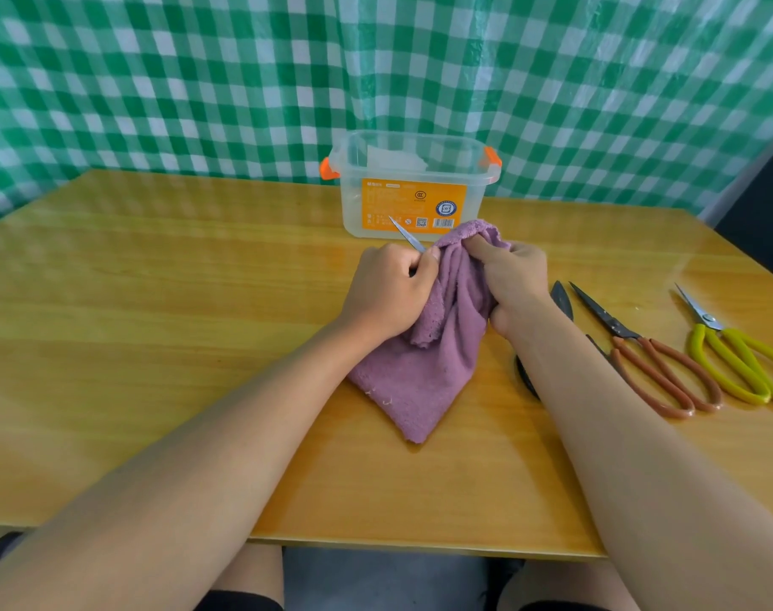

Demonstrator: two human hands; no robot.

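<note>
L hand [386, 295] grips blade [405, 234] — R hand [514, 280] grips purple cloth [424, 372].

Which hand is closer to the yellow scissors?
Right. The right hand grips the purple cloth to the left of the yellow scissors; the left hand, holding a blade, is farther left, beyond the cloth.

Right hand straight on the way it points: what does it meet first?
Probably the clear plastic box, just beyond the purple cloth that the right hand grips; depth is unclear.
</note>
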